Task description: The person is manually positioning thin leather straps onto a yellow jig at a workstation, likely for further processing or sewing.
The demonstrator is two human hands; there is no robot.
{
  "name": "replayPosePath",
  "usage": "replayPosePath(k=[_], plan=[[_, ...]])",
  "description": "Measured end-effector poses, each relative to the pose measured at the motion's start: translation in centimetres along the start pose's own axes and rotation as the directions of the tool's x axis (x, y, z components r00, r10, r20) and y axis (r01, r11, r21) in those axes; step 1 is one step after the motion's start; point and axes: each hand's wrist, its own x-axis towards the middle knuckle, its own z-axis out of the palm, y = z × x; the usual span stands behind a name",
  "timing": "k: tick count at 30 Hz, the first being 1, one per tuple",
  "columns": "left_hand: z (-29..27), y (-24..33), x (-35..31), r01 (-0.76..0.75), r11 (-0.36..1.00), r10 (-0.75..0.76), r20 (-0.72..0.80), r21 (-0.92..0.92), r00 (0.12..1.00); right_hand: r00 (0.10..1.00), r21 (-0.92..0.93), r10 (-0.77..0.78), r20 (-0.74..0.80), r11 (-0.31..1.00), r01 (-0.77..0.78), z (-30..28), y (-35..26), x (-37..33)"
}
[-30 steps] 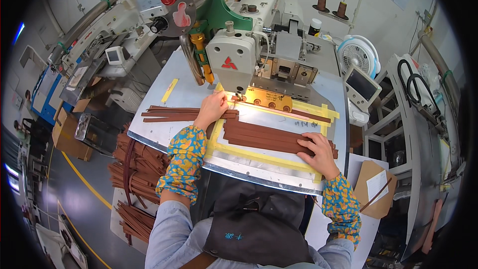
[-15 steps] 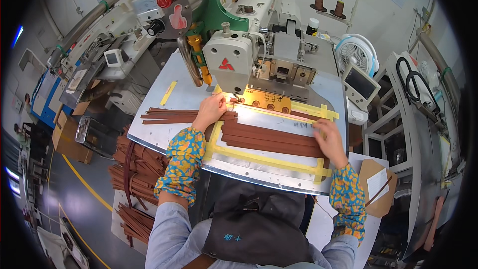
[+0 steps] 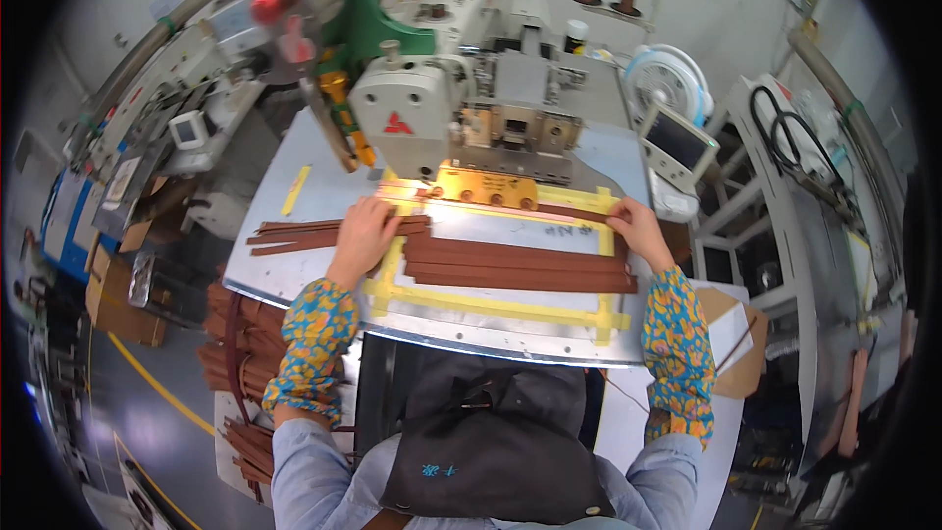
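My right hand (image 3: 636, 233) pinches the right end of a brown strip (image 3: 574, 215) between thumb and fingers. The strip runs left along the front edge of a gold plate (image 3: 486, 189) under the sewing machine head (image 3: 402, 108). My left hand (image 3: 365, 236) is curled over the inner ends of several narrow brown strips (image 3: 294, 236) lying on the left of the worktable; what its fingertips hold is hidden. Between my hands and nearer to me, a row of flat brown strips (image 3: 515, 267) lies side by side on the tabletop, framed by yellow tape (image 3: 481, 304).
Bundles of brown strips (image 3: 240, 334) hang at the table's left front. A screen (image 3: 679, 144) and a white fan (image 3: 667, 83) stand at the right. A yellow nozzle (image 3: 358, 142) hangs left of the machine head. Two thread spools (image 3: 626, 0) stand behind.
My left hand has moved from beside the gold plate toward me, onto the narrow strips. My right hand has closed on the end of the strip at the plate. The whole view has shifted slightly.
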Motion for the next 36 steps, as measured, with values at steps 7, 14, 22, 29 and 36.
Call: replayPosePath(k=[7, 14, 22, 29, 36], plan=[[-0.6, 3.7, 0.6, -0.073, 0.997, 0.073, -0.006, -0.008, 0.997, 0.975, 0.217, 0.17, 0.141, 0.956, -0.198, -2.2, 0.3, -1.2], [-0.1, 13.8, 2.8, -0.242, 0.95, 0.245, -0.01, -0.199, 0.969, 0.928, 0.676, -0.004, 0.372, 0.686, -0.268, -5.7, -7.3, -7.0], [-0.6, 9.9, -0.6, -0.166, 0.981, 0.155, -0.107, -0.105, 0.982, 0.945, -0.248, -0.3, 0.132, 0.913, 0.324, -6.0, -6.4, -10.9], [-3.5, -0.7, -6.4, 0.356, 0.401, -0.67, -0.005, -0.844, 0.742, 0.939, -0.283, -0.285, 0.194, 0.9, 0.332, -4.5, -4.9, -11.4], [-5.9, -4.0, -5.2, 0.796, 0.547, -0.829, -0.036, -0.259, 0.558, 0.927, -0.264, -0.361, 0.101, 0.889, 0.375, -4.4, -4.5, -11.6]])
